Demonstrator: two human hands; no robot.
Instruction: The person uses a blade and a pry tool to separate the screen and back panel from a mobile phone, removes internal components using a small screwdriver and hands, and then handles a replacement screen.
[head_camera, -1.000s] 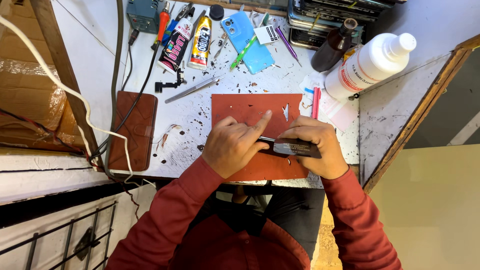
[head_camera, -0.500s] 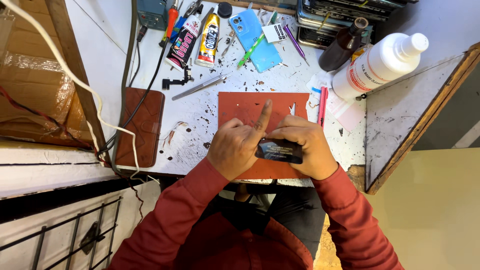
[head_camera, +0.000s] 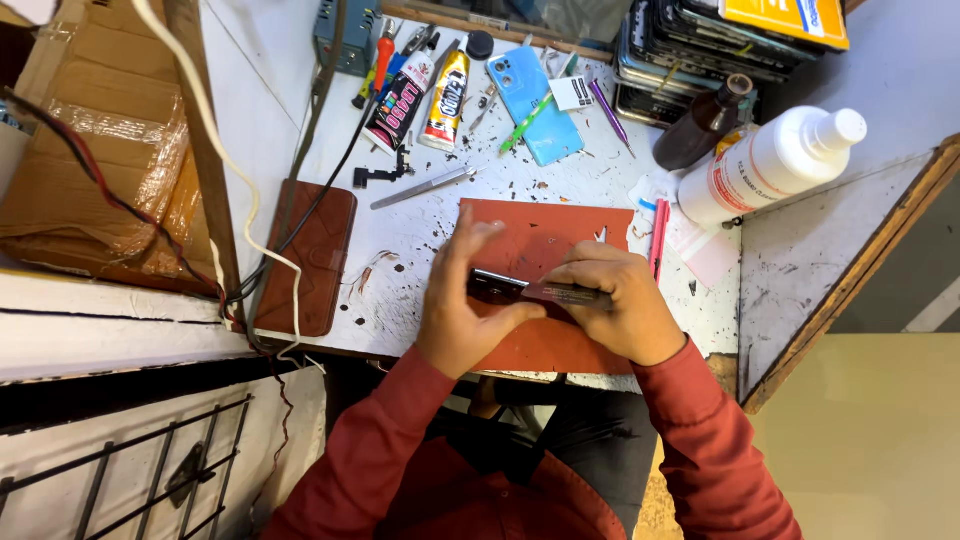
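Both of my hands hold a dark phone edge-up over a red-brown work mat on a stained white bench. My left hand grips its left end, fingers raised and blurred. My right hand clasps the right end together with a thin dark flat piece lying along the phone's edge. Red sleeves cover both arms.
Behind the mat lie a blue phone back, glue tubes, metal tweezers, a pink pen, a white bottle and a brown bottle. A brown wallet case and cables sit at left. Stacked phones stand at the back right.
The phone has turned from lying flat in my hands to standing on its edge. My left fingers have lifted off it and spread upward.
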